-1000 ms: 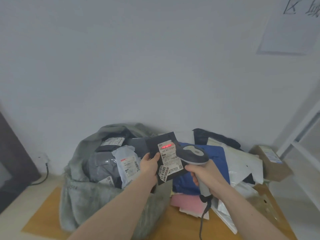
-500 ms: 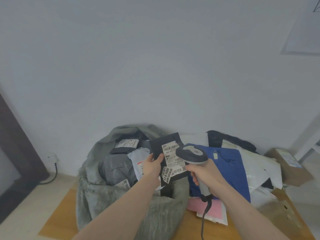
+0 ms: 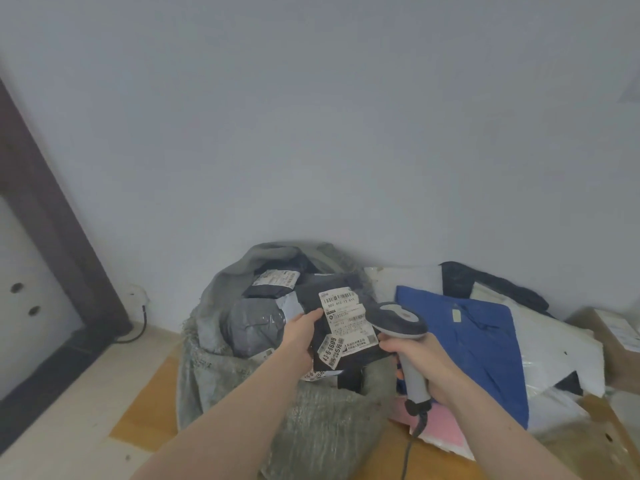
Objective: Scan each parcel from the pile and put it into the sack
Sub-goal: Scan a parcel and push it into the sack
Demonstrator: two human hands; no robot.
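My left hand (image 3: 300, 336) grips a flat black parcel (image 3: 337, 289) by its left edge; white barcode labels cover its face. I hold it over the open mouth of the grey woven sack (image 3: 311, 427), which holds several grey and black parcels. My right hand (image 3: 420, 358) grips the handle of the grey barcode scanner (image 3: 398, 318), whose head sits against the parcel's right edge. No red scan light shows. The pile (image 3: 554, 344) of parcels lies to the right: a blue one (image 3: 481, 344), white ones, a pink one (image 3: 443, 424).
A brown cardboard box (image 3: 609, 336) stands at the far right by the wall. A dark door frame (image 3: 52, 216) runs down the left, with a cable (image 3: 138, 327) at its foot. The scanner cord (image 3: 408, 452) hangs down over the wooden board under the sack.
The red scan light on the label has gone out. My left hand has carried the black parcel leftward and lower, over the sack's mouth. The view has swung left.
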